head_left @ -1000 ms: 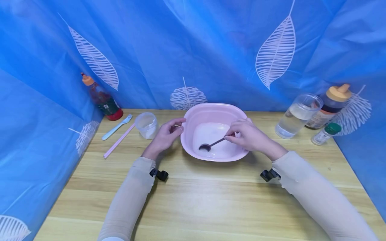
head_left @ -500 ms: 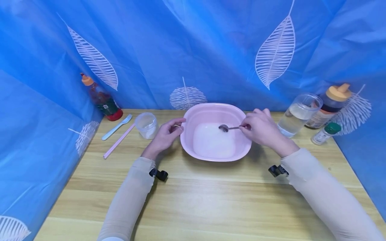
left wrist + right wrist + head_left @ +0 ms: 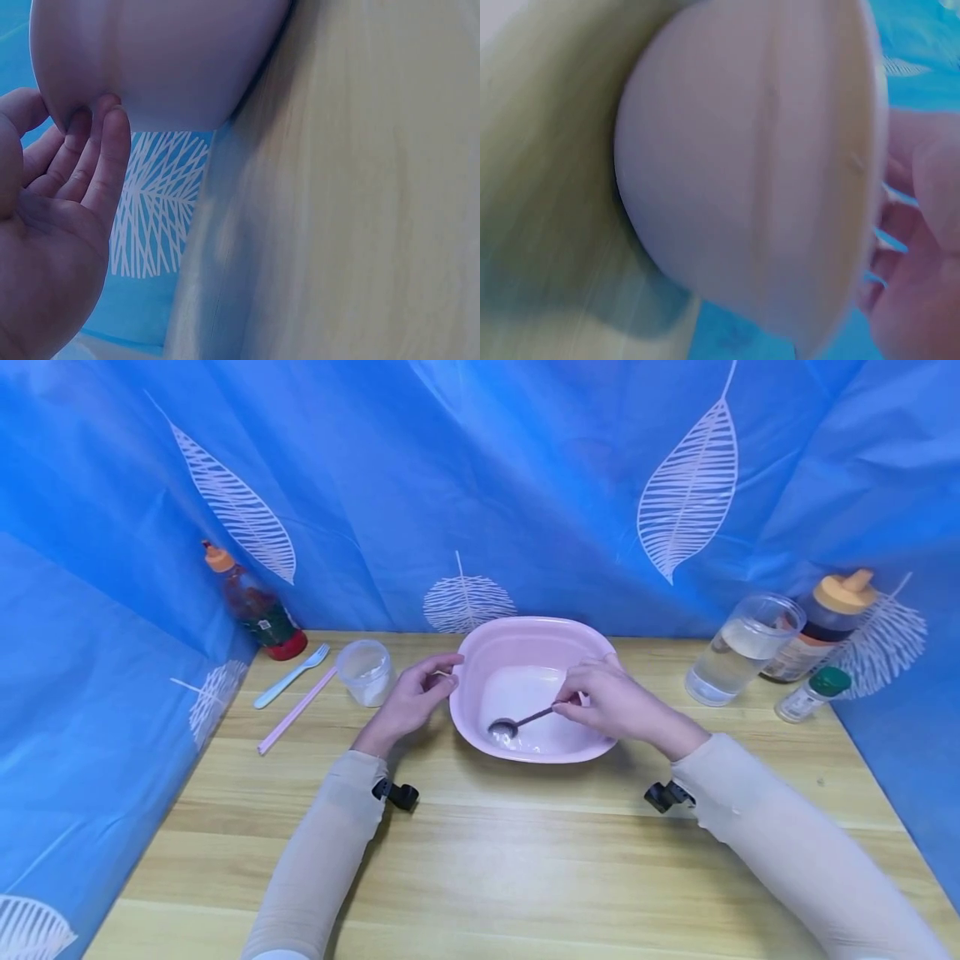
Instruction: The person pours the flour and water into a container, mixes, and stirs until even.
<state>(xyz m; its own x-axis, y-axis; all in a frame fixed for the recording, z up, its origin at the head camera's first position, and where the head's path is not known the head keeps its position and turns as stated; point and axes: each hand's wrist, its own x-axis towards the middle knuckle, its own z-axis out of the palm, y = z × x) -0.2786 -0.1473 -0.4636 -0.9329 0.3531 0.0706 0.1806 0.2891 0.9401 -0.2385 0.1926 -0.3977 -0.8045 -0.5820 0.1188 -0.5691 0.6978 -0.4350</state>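
Note:
A pink plastic basin (image 3: pixel 536 647) stands on the table with a glossy whitish liquid (image 3: pixel 517 689) in its bottom. At its left side my left hand (image 3: pixel 408 697) holds the rim. In the left wrist view the thumb of my left hand (image 3: pixel 60 202) is at the rim and the fingers lie under it against the outer wall. Over the basin's right half, my right hand (image 3: pixel 611 697) pinches the handle of a dark spoon (image 3: pixel 534 716), whose bowl lies in the liquid near the front left. The basin's wall (image 3: pixel 720 157) hides the spoon in the right wrist view.
Left of the basin are a clear plastic cup (image 3: pixel 365 672), a pink straw (image 3: pixel 297 712), a light blue fork (image 3: pixel 292 677) and a red sauce bottle (image 3: pixel 258 610). On the right stand a water cup (image 3: pixel 738 652), a dark sauce bottle (image 3: pixel 825 618) and a green-capped jar (image 3: pixel 812 693).
My right hand has swept the spoon from front left to back right, then back to front left through the liquid. The left hand and basin have stayed in place.

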